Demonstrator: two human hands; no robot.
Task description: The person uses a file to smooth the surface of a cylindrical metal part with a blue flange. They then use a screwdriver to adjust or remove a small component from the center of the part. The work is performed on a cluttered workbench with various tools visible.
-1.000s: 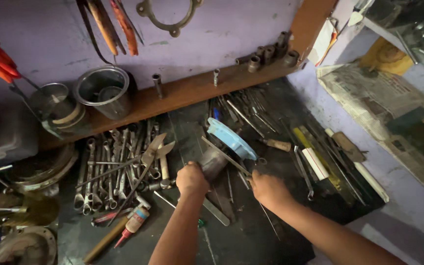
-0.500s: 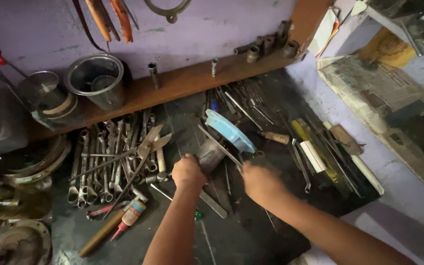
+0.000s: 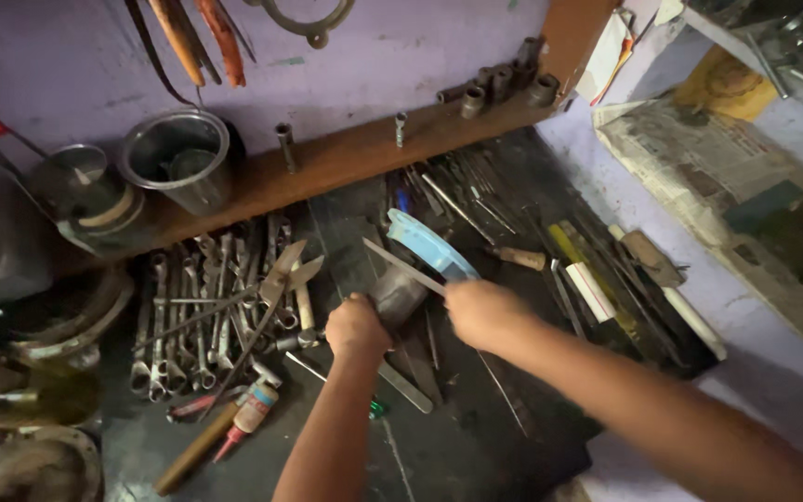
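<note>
Both hands sit slightly lower in view than before. Left hand (image 3: 357, 327) grips a metal cup (image 3: 398, 293) above the bench (image 3: 476, 437); right hand (image 3: 481, 311) closes on a flat file (image 3: 403, 267) laid across it. Step in hand: filing the cup rim, which calls for a steady grip.

The small grey metal can (image 3: 397, 293) held in the left hand (image 3: 355, 327) had a dull, smudged finish. The long thin metal file (image 3: 403, 266) gripped by the right hand (image 3: 483, 311) was matt grey. The light blue plastic lid (image 3: 429, 246) looked smooth with a faint sheen. The row of steel spanners (image 3: 188, 316) was worn and semi-bright. The round steel pot (image 3: 178, 158) showed a brushed, reflective surface. The brown wooden shelf (image 3: 327, 167) was matt and scuffed. The dark bench top (image 3: 476, 437) appeared greasy and rough. The sheet of newspaper (image 3: 699, 158) was matt paper.
</note>
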